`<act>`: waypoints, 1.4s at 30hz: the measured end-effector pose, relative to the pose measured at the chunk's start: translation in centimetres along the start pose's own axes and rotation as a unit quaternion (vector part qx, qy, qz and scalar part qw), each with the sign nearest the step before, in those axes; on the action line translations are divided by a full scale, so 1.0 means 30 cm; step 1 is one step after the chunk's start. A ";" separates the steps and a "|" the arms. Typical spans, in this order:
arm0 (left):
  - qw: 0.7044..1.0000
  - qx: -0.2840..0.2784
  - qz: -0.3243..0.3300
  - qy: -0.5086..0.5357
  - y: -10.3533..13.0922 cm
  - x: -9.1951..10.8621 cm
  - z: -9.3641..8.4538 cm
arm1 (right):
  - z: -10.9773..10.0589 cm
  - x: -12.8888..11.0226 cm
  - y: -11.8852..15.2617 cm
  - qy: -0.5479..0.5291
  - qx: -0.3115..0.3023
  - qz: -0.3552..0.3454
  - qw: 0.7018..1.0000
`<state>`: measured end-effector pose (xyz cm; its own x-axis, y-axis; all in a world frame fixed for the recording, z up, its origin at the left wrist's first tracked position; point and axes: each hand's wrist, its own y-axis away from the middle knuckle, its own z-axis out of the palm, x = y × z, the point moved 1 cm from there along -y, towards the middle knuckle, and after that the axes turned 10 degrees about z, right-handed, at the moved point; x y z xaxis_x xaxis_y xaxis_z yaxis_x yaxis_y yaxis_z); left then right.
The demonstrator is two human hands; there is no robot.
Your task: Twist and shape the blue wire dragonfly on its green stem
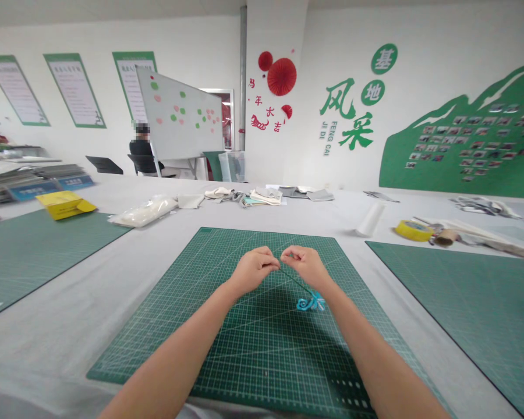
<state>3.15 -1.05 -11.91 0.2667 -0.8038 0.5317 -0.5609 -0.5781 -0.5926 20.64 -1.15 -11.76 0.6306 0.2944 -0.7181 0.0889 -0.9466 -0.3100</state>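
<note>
My left hand [255, 269] pinches the end of a thin dark green stem [296, 279]. The stem slopes down to the right and ends in a bright blue curled ornament [310, 302] with a spiral and pale-tipped petals. Close beside it, my right hand [304, 265] has its thumb and finger pressed together near the stem's upper end. Whatever that pinch may hold is too small to make out. Both hands are raised over a green cutting mat [227, 349] marked with a grid.
Other cutting mats lie left [48, 250] and right [471, 302]. Beyond are a yellow folded card [65, 205], a plastic bag [145, 212], fabric pieces [262, 196], a white roll [371, 219] and yellow tape [414, 230]. A person [141, 142] sits near a whiteboard [179, 122].
</note>
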 end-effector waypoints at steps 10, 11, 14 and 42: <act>0.962 0.074 -0.080 0.250 -0.004 -0.040 -0.023 | 0.007 0.021 -0.013 -0.205 -0.113 0.085 0.968; 0.948 0.097 -0.097 0.286 -0.002 -0.049 -0.016 | 0.016 0.017 -0.012 -0.210 -0.104 0.082 0.969; 0.907 0.154 -0.163 0.356 0.004 -0.076 0.011 | 0.044 0.003 -0.008 -0.177 -0.080 0.048 0.980; 0.999 0.040 -0.006 0.018 0.003 -0.032 0.022 | 0.025 -0.048 0.038 0.107 0.056 -0.058 0.991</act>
<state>3.36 -0.43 -12.86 0.2433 -0.7926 0.5591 -0.4930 -0.5975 -0.6324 19.25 -2.56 -11.54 0.7707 0.3551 -0.5291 0.0926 -0.8839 -0.4583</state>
